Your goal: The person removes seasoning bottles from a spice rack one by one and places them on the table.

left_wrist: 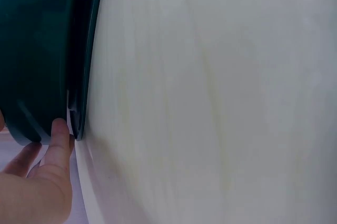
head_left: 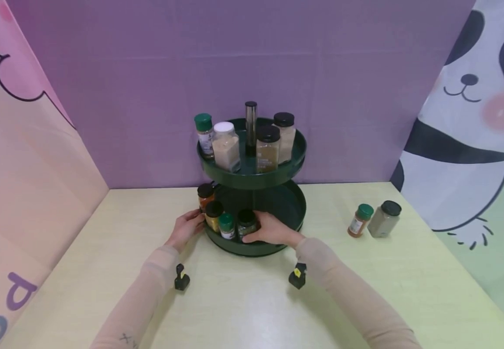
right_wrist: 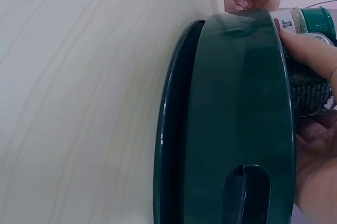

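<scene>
Your right hand [head_left: 274, 229] pinches clear, cylindrical black-lidded jar [head_left: 246, 225], mid-frame — likely stiff, slippery; grip sides. Left hand [head_left: 185, 228], fingers extended, touches glossy green round tray [head_left: 252, 249].

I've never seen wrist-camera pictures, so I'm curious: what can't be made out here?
Base of the jar in the right hand: hidden behind the green tray, right wrist view.
Part of the left hand: cut off by the left edge, left wrist view.
Print on the green-capped jar at right: too small, head view.
</scene>
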The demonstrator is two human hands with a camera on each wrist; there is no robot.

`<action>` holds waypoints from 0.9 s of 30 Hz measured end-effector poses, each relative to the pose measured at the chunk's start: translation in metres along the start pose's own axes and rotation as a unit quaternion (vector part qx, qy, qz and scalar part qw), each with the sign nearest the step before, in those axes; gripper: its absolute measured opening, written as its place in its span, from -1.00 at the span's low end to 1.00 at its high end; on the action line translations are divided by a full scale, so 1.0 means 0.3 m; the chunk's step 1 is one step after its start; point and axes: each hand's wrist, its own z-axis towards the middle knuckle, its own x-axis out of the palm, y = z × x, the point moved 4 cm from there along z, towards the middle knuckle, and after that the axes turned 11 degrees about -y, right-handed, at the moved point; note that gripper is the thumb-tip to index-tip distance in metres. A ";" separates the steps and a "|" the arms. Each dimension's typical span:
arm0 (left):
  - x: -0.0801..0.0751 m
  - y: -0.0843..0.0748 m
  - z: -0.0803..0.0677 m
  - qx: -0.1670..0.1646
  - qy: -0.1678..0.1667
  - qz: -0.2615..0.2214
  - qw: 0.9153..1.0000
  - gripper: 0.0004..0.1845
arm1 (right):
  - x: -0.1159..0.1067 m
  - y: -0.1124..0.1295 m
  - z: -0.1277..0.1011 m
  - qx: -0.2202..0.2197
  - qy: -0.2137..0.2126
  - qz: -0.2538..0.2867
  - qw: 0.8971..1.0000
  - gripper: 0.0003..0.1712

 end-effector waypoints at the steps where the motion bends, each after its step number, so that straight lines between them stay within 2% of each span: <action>1: 0.001 0.000 0.000 0.000 0.001 0.001 1.000 -0.46 | 0.000 -0.001 0.000 -0.002 0.000 0.002 1.000 -0.28; 16: 0.001 -0.004 -0.002 0.003 0.013 -0.001 1.000 -0.46 | -0.013 0.009 -0.009 -0.006 -0.006 -0.002 1.000 -0.24; 27: 0.002 -0.002 -0.004 0.003 0.007 -0.005 1.000 -0.46 | -0.046 0.026 -0.016 -0.003 -0.022 -0.004 1.000 -0.23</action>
